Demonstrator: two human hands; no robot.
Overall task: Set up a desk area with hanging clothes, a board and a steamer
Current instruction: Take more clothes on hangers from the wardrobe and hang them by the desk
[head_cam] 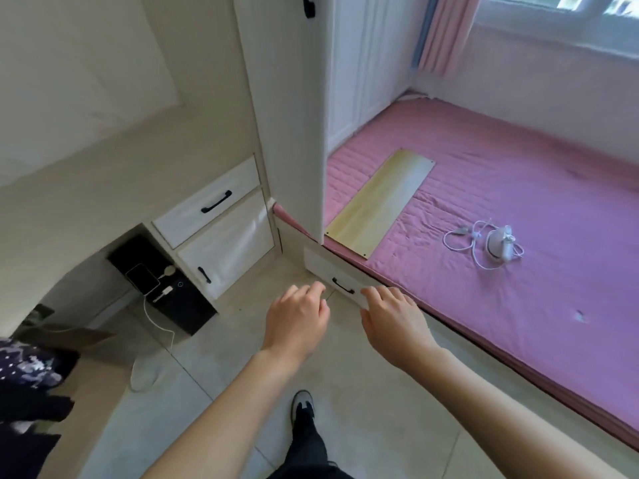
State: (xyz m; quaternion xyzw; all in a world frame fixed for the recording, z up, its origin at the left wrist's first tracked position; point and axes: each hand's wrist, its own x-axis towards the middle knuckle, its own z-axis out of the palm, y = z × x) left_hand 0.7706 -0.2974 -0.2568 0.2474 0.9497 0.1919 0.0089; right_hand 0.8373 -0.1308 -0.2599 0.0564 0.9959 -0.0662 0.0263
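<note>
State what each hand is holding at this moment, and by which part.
Nothing is held. The left hand and right hand both hang over the floor with loosely bent fingers, while the board and steamer lie untouched on the pink mattress.

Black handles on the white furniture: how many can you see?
4: one on the desk drawer, one on the cabinet door below it, one on the under-bed drawer, one on the wardrobe, partly cut off. Others may be hidden.

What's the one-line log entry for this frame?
left hand: open, empty | right hand: open, empty | board: flat on pink mattress | steamer: on mattress, cord loose
</note>
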